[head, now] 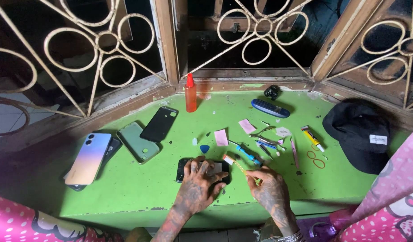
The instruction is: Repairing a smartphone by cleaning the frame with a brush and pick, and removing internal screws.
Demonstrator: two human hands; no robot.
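Your left hand (198, 178) lies spread flat on the opened black phone (203, 170) at 6 o'clock of the green sill (126, 188); your right hand (269, 188) pinches a thin yellow-handled tool (237, 165), its long axis pointing toward 10 o'clock at the phone.

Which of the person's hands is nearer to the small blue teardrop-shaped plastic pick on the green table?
Left. The left hand rests on a dark phone just below the blue teardrop-shaped plastic pick; the right hand is farther off to the pick's right, holding a thin tool.
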